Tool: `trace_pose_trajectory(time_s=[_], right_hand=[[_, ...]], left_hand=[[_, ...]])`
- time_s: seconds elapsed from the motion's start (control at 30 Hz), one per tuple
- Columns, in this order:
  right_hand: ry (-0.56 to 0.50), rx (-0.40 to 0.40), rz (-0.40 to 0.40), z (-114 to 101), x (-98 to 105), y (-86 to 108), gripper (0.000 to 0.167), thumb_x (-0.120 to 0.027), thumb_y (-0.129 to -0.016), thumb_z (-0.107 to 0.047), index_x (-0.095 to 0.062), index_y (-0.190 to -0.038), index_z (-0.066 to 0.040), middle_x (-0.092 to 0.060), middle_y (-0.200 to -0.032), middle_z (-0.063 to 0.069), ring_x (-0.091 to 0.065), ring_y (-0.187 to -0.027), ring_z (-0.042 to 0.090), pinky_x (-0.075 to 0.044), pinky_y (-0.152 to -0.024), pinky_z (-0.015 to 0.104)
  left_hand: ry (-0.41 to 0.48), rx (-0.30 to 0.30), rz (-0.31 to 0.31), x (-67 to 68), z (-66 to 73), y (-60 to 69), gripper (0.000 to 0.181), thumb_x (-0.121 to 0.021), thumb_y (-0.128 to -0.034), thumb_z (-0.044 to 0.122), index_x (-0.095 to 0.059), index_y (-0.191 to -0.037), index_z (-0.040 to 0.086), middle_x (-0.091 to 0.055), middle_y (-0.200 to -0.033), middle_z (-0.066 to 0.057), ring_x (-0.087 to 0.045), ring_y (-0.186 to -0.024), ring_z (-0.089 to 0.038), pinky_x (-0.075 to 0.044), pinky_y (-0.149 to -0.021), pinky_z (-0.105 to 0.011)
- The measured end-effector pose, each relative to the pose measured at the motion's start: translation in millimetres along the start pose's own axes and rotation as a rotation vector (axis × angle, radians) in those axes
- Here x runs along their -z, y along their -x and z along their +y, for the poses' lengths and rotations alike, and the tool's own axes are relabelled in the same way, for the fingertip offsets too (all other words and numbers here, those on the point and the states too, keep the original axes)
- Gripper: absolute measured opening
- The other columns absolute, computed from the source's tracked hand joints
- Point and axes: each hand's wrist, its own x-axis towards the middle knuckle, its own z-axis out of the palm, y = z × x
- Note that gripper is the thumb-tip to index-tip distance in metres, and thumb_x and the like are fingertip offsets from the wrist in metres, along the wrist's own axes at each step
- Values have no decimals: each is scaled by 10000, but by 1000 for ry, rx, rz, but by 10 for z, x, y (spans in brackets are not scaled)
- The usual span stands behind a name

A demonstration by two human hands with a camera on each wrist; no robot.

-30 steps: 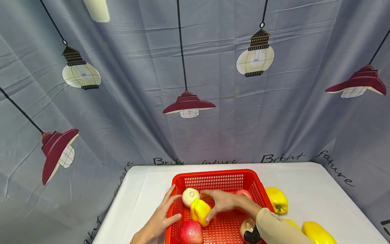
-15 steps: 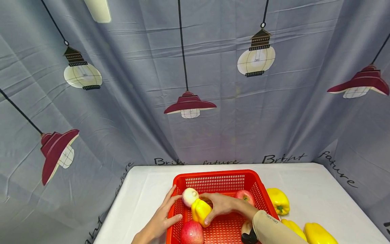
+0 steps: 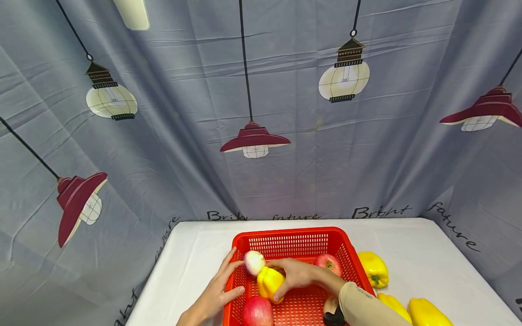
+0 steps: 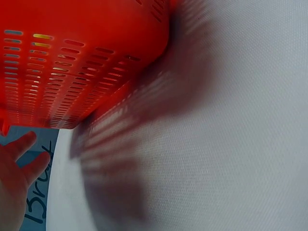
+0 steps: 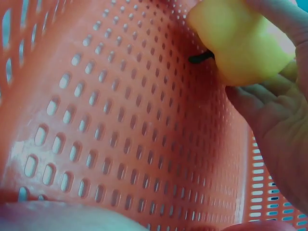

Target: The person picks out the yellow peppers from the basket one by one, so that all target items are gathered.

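My right hand grips a yellow bell pepper inside the red plastic basket, thumb on the near side. In the right wrist view, the yellow bell pepper shows a dark green stem, and the fingers curl round it above the slotted basket floor. My left hand touches the basket's left rim with spread, mostly straight fingers. In the left wrist view, that hand shows partly beside the basket wall. A round white-and-purple vegetable lies behind the pepper, and a red apple lies in front.
Another red apple sits at the basket's back right. A pale round item is partly hidden by the right wrist camera. Outside, right of the basket on the white table, lie yellow bell peppers. A printed grey curtain hangs behind.
The pepper and right hand have barely shifted. The round white-and-purple vegetable has turned a little, showing more purple. The right forearm has lowered, uncovering more of the back apple. The left hand stays at the rim.
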Motion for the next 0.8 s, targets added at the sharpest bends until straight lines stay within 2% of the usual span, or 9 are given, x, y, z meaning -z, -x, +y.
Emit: trace_pose_trajectory(time_s=[0.1, 0.3, 0.47, 0.67, 0.8], right_hand=[[31, 0, -6, -1, 27, 24, 789, -869, -772, -276, -516, -1446, -71, -652, -1115, -125, -628, -960, 69, -527, -836, 265], [61, 19, -28, -41, 87, 88, 610, -852, -769, -300, -640, -1322, -155, -676, -1054, -118, -633, -927, 70, -537, -807, 272], [-7, 32, -15, -107, 136, 150, 578, -840, -767, -283, -662, -1309, -186, -699, -1048, -68, -646, -928, 107, -553, -804, 298], [-109, 0, 33, -211, 209, 247, 516, -822, -775, -271, -680, -1268, -228, -709, -1066, 11, -647, -944, 177, -558, -815, 334], [-159, 3, 70, -256, 279, 325, 432, -803, -808, -235, -681, -1219, -182, -709, -1050, 60, -651, -944, 224, -553, -824, 353]], left_hand=[[-1, 1, 2, -6, 0, -3, 556, -681, -928, 291, -518, -1452, 204, -107, -1689, 4, -169, -1510, -291, -301, -1081, -661], [-21, -21, 11, -9, -9, 0, 553, -674, -931, 291, -518, -1451, 189, -112, -1689, -29, -179, -1505, -320, -312, -1060, -681], [-19, -24, 11, -4, -11, 5, 552, -676, -932, 287, -519, -1450, 179, -112, -1688, -31, -175, -1504, -327, -318, -1055, -681], [-6, -17, 2, 0, -9, 0, 555, -675, -934, 292, -515, -1455, 185, -103, -1689, -11, -154, -1509, -307, -309, -1062, -676], [-13, -32, 10, 2, -10, -3, 558, -678, -928, 283, -519, -1452, 176, -112, -1688, -25, -154, -1508, -320, -311, -1052, -687]])
